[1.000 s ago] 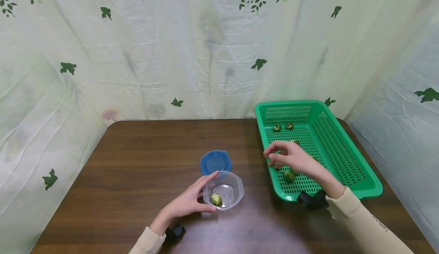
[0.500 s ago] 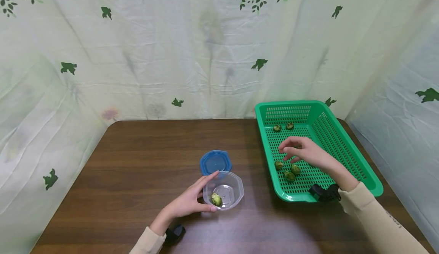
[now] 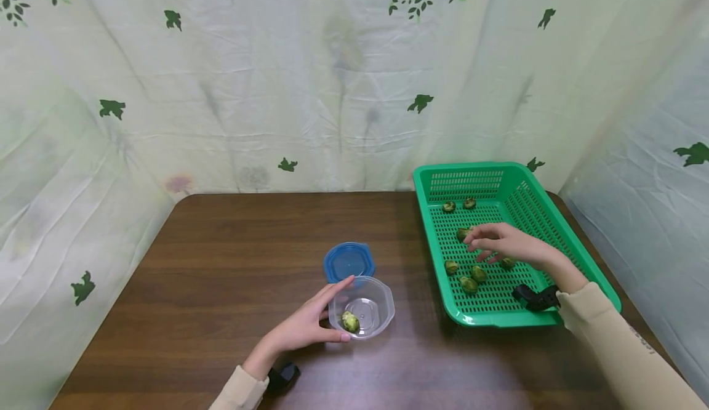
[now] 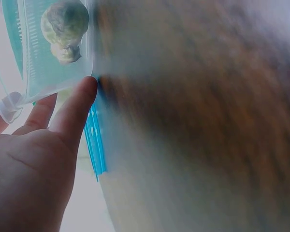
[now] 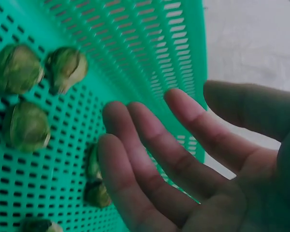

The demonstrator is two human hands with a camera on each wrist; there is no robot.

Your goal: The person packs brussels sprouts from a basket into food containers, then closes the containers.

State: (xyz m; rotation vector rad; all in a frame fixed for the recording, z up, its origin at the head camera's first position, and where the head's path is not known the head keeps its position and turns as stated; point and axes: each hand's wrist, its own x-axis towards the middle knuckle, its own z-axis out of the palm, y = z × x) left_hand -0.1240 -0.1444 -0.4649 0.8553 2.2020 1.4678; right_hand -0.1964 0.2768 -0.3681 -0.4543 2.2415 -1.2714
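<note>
On the table, a clear plastic container [image 3: 379, 317] holds one Brussels sprout [image 3: 350, 321]. My left hand [image 3: 304, 322] grips its left side, thumb at the near edge and fingers at the far edge. The left wrist view shows the sprout [image 4: 65, 26] through the clear wall. To the right, my right hand [image 3: 508, 244] hovers over a green perforated basket [image 3: 545, 244], fingers loosely bent. The right wrist view shows nothing in that hand [image 5: 183, 164]. Several sprouts lie on the basket floor, among them one sprout [image 3: 463, 234] by the right fingertips.
A blue lid [image 3: 348, 261] lies just behind the container. The basket stands at the table's right side, its walls raised around the sprouts. A patterned cloth [image 3: 249, 90] hangs behind the brown table [image 3: 232, 256].
My right hand has moved to the right from the basket's left rim, further over its middle, uncovering sprouts at the near left. The left hand and container have stayed put.
</note>
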